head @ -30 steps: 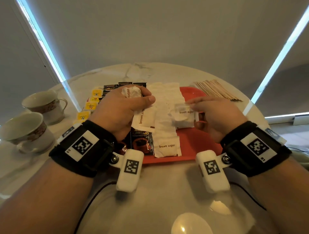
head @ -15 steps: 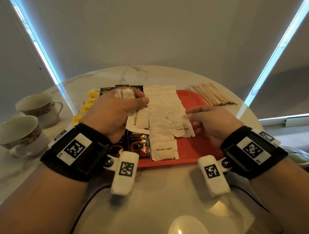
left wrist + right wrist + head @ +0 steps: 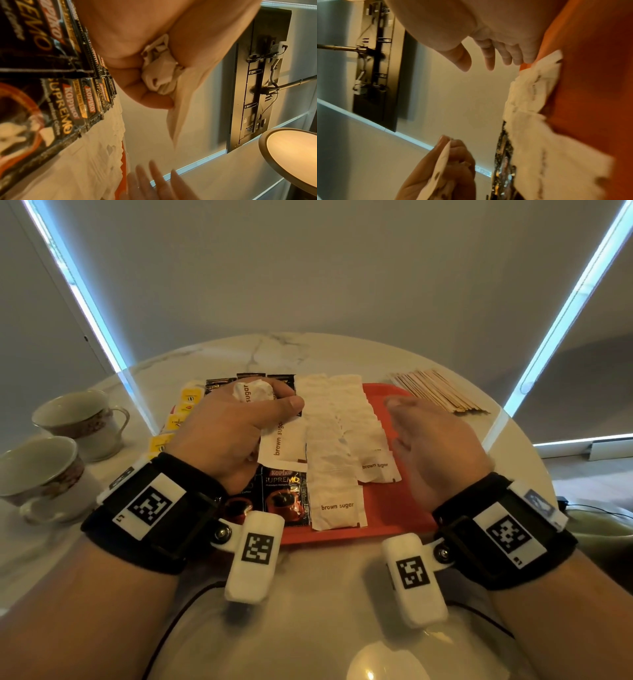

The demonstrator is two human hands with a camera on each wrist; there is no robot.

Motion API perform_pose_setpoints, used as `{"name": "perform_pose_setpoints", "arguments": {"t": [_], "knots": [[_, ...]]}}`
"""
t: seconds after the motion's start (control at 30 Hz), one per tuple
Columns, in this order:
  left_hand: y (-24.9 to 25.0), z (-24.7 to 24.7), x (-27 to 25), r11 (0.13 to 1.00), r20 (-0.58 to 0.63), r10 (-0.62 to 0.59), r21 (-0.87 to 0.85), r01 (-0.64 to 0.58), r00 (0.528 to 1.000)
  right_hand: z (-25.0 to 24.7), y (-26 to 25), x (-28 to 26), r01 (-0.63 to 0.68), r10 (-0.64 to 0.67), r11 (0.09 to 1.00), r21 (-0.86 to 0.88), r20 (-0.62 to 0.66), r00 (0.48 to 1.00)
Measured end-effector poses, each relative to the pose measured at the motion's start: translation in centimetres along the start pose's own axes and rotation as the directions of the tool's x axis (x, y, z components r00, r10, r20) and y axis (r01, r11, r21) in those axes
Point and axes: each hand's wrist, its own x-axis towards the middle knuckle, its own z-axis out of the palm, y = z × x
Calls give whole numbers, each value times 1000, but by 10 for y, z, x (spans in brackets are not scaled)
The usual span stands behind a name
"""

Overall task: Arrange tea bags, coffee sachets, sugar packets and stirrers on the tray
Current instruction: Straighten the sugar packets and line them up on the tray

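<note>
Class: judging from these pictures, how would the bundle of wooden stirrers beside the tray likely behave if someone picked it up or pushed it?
The wooden stirrers look thin and stiff, so probably light. They lie loose and unbound on the table beside the tray, so a push would likely scatter them. A loose grasp might let some slip out.

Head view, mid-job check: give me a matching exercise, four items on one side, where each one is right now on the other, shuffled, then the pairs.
Items:
1. wooden stirrers
2. teacups
3. coffee sachets
4. bunch of sugar packets

Places:
A. on the red tray, left of the sugar rows
B. gripped in the left hand
C. on the table, beyond the tray's far right corner
D. on the table, far left

Pairs: 1-C, 2-D, 3-A, 4-B
</note>
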Motion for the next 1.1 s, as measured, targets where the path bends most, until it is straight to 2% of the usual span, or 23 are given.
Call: {"name": "perform_pose_setpoints", "arguments": {"t": [0.1,0.2,0.27,0.37,0.47,0.53,0.7,0.83,0.9,1.0,1.1], "knots": [[-2,2,0,998,-22,6,-57,-7,1000,16,-11,-2,119,-93,983,-141,174,980],[-3,5,0,993,-55,40,-108,-45,998,38,-17,-10,86,3,977,-197,411,912],[-3,7,-1,993,-67,63,-99,-69,996,47,-14,-15,58,38,982,-182,482,875],[-4,4,-1,994,-36,86,-60,-88,996,47,-9,-16,18,0,999,-37,450,893],[-5,1,-3,998,92,38,52,-43,995,42,-9,-13,-70,-13,976,206,380,925],[-6,2,-5,993,140,9,118,-25,990,39,-8,-10,-84,-17,960,269,352,936],[-1,-1,-4,994,93,-4,111,-6,996,34,-8,-5,-81,25,984,159,330,944],[2,-2,-5,995,82,-45,96,37,996,31,-10,-4,5,1,1000,-20,304,953],[3,0,-6,995,83,-62,82,55,995,26,-12,-4,16,-4,999,-40,266,964],[1,2,-5,997,59,-68,49,65,996,10,-13,-3,-18,33,996,-84,180,983],[1,0,-3,998,19,-68,14,68,997,-9,-8,-2,-110,125,982,-157,90,988]]}}
